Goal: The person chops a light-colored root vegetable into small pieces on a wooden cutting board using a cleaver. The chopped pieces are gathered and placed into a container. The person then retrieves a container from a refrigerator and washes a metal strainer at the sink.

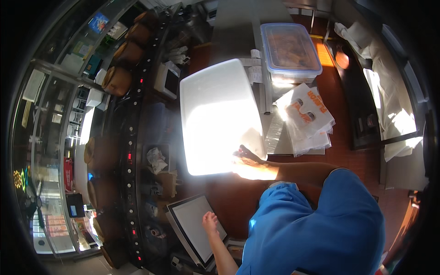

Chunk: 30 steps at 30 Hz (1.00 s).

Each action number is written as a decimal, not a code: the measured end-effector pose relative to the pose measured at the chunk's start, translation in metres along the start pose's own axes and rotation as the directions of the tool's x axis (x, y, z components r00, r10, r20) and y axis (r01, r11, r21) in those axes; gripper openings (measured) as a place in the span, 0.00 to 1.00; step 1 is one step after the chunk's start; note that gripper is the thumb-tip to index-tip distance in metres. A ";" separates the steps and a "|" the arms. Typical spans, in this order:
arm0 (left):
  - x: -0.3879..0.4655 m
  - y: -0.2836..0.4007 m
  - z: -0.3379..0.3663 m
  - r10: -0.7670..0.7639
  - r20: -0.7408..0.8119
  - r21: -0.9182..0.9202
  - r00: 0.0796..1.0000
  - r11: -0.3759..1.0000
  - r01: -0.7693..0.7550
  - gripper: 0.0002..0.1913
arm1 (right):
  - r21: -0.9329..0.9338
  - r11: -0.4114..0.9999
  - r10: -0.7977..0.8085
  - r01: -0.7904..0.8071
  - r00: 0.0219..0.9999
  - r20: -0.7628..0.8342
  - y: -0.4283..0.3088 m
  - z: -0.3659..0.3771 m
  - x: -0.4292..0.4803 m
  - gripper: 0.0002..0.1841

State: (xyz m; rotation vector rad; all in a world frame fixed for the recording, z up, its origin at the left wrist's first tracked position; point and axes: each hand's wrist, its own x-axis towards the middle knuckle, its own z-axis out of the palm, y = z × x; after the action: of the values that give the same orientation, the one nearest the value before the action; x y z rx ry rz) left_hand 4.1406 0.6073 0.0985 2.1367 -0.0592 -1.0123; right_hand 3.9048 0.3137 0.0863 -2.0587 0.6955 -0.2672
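A large white plastic tub or lid (220, 117) with rounded corners is tilted up in the middle of the view, strongly overexposed by sunlight. My right hand (252, 163) grips it near its lower right corner; glare hides part of the fingers. Lower down, my left hand (210, 221) hovers over or beside a light panel in a dark frame (197, 230), its fingers loosely bent and nothing visible in them. Right of the white piece, a clear lidded container (290, 48) with brownish contents stands by a steel counter (237, 20). Printed plastic bags (306, 113) lie below that container.
Brown pots (117, 80) line a dark stove (134, 144) with red displays along the left. Paper slips (255, 74) hang at the counter's edge. A crumpled plastic bag (157, 160) lies between stove and white piece. A dark bench-like unit (354, 99) stands at the right.
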 end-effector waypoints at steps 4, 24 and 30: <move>0.019 0.069 0.021 0.085 0.124 0.042 0.989 0.995 -0.091 0.21 | -0.554 0.832 -0.160 -0.007 0.954 -0.252 -0.026 0.016 -0.021 0.22; 0.161 0.286 0.107 0.702 0.668 -0.266 0.249 0.537 -0.800 0.12 | 0.131 0.777 0.387 -0.616 0.303 -0.871 -0.080 -0.111 -0.049 0.27; 0.134 0.287 0.100 0.656 0.658 -0.053 0.370 0.530 -0.846 0.09 | 0.192 0.824 0.339 -0.533 0.191 -0.921 -0.051 -0.087 -0.038 0.20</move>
State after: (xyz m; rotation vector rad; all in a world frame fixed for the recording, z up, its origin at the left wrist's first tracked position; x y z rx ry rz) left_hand 4.2393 0.2962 0.1596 1.5463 -1.5082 -1.0627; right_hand 3.8542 0.2954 0.1799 -1.5464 2.0800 -1.1610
